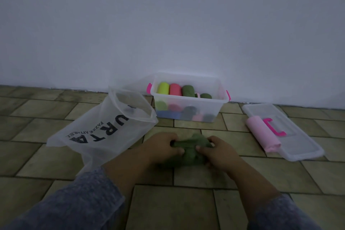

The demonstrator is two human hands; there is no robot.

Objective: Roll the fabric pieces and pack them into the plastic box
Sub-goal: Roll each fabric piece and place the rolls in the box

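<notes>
A crumpled dark green fabric piece (190, 152) lies on the tiled floor in front of me. My left hand (161, 147) grips its left side with curled fingers. My right hand (217, 152) grips its right side the same way. Behind it, against the wall, stands the clear plastic box (188, 99) with pink latches. Inside are several fabric rolls, among them a yellow roll (163, 87), a red roll (175, 89) and a green roll (188, 90). A pink fabric roll (262, 133) lies on the box lid (296, 145) at the right.
A translucent plastic bag (104, 132) with black lettering lies open on the floor to the left of the box. The lid carries a pink handle (274, 127). A white wall (168, 24) rises right behind the box.
</notes>
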